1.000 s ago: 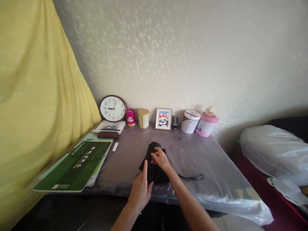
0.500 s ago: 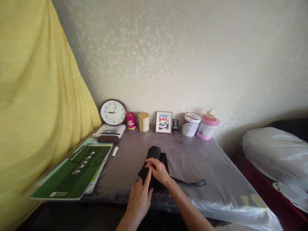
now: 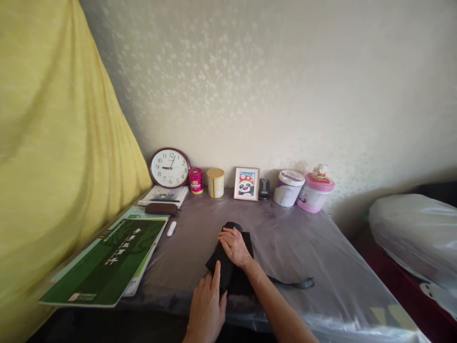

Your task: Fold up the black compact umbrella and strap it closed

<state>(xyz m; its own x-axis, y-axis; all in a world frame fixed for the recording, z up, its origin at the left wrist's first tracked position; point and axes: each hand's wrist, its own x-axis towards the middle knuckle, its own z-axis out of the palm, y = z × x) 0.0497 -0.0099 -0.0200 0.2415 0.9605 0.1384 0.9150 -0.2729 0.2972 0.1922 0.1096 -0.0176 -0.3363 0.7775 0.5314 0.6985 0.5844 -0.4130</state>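
Observation:
A black fabric bundle, folded or rolled with a thin strap trailing to the right, lies near the front of the table. Its exact kind I cannot make out. My right hand lies flat across its far part, fingers stretched out and pointing left. At the near left edge of the fabric rests my left hand, index finger extended forward and thumb apart, touching the cloth. Part of the bundle is hidden under both hands.
A plastic-covered table carries a green book, a brown case and a small white object on the left. Along the wall stand a clock, a framed panda picture and several tubs.
My right hand has flattened and spread over the far part of the bundle. The left hand has drawn slightly nearer, apart from the right one. The view has shifted a little.

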